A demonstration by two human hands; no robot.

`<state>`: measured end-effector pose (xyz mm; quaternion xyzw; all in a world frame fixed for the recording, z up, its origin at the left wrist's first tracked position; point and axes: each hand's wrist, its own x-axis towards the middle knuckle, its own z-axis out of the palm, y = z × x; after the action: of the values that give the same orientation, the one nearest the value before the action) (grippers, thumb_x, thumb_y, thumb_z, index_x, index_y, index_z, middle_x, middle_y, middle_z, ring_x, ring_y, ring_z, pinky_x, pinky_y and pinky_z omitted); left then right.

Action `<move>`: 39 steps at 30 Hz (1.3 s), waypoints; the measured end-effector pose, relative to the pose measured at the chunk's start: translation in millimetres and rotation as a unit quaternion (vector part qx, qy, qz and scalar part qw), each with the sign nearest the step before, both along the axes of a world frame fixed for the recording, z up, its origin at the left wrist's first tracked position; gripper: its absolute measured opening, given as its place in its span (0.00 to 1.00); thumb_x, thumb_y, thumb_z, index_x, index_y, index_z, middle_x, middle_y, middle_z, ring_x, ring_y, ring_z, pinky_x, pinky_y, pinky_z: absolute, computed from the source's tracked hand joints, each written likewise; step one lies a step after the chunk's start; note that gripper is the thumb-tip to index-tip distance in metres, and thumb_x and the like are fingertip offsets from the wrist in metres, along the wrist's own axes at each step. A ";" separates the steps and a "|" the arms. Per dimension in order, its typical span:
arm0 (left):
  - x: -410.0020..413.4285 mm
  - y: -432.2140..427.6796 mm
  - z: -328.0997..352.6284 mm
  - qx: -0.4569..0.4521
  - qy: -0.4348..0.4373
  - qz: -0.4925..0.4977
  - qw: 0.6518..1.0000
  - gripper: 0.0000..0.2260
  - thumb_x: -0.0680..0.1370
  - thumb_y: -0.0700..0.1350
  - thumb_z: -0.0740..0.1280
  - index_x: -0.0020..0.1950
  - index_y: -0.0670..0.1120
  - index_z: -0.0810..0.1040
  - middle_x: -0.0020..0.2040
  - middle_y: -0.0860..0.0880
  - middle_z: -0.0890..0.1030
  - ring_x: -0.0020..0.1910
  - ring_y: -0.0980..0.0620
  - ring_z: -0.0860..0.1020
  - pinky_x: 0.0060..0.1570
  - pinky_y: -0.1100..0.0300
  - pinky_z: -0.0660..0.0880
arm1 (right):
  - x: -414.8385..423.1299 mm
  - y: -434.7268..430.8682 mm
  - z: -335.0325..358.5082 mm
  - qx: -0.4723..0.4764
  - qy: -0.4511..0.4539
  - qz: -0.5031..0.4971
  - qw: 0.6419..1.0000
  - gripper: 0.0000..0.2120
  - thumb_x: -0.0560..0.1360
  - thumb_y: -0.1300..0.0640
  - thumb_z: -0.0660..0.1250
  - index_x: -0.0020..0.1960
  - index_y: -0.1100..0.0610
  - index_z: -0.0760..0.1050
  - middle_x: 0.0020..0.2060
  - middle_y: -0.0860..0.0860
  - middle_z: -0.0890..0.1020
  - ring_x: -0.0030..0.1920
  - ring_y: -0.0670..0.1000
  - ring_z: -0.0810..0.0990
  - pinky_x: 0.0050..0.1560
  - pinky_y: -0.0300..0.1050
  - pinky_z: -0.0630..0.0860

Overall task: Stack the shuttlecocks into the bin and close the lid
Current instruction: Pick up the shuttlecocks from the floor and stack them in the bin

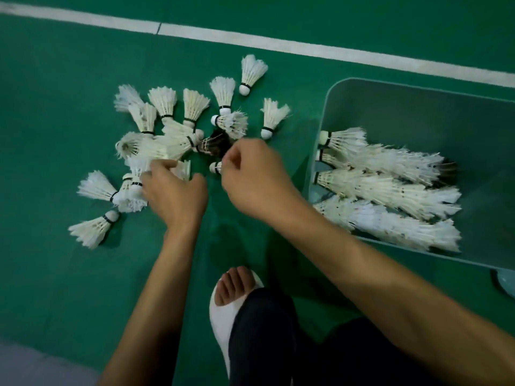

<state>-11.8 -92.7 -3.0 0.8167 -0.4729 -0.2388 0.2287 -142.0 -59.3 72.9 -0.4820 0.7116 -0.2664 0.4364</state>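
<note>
Several white feather shuttlecocks (164, 101) lie scattered on the green floor, with one dark-feathered shuttlecock (214, 143) among them. My left hand (174, 193) reaches into the pile, fingers and thumb curled round a white shuttlecock (184, 170) whose feathers stick out past the hand. My right hand (252, 174) is just to the right of it, fingers curled and pinching a shuttlecock (216, 167) whose cork end peeks out on the left. The translucent pale green bin (330, 107) stands open at the right. It holds three long nested rows of shuttlecocks (390, 188) lying on their sides.
A white court line (278, 45) crosses the floor behind the pile. My foot in a white slipper (223, 310) and a dark trouser leg are below the hands. A pale green part (503, 282), perhaps the lid, shows at the right edge below the bin.
</note>
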 end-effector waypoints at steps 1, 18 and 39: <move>9.6 -3.3 -9.4 0.019 -0.074 0.016 0.997 0.24 0.71 0.45 0.73 0.65 0.41 0.73 0.66 0.38 0.74 0.65 0.36 0.72 0.63 0.44 0.70 | 9.6 2.8 -11.1 0.029 0.018 0.018 0.999 0.09 0.77 0.61 0.63 0.53 0.61 0.79 0.51 0.59 0.82 0.51 0.60 0.81 0.53 0.55 0.79; 52.7 -8.5 -15.1 -0.048 -0.037 -0.126 0.990 0.22 0.65 0.61 0.80 0.54 0.51 0.88 0.56 0.46 0.81 0.60 0.45 0.76 0.56 0.55 0.75 | 24.8 -9.1 -98.6 0.024 0.050 -0.018 0.998 0.18 0.83 0.58 0.59 0.70 0.60 0.75 0.67 0.57 0.75 0.70 0.57 0.68 0.72 0.53 0.65; -7.8 -10.8 -16.8 -0.019 0.014 -0.272 0.962 0.28 0.58 0.66 0.69 0.50 0.51 0.89 0.43 0.48 0.85 0.44 0.47 0.81 0.40 0.58 0.73 | -27.5 28.6 20.5 -0.193 -0.016 -0.158 0.968 0.12 0.81 0.60 0.64 0.61 0.58 0.82 0.54 0.48 0.85 0.52 0.43 0.81 0.54 0.38 0.79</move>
<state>-19.6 -103.5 -19.8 0.6492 -0.6784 -0.2945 0.1778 -169.6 -30.7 93.4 -0.4342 0.7064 -0.4722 0.2990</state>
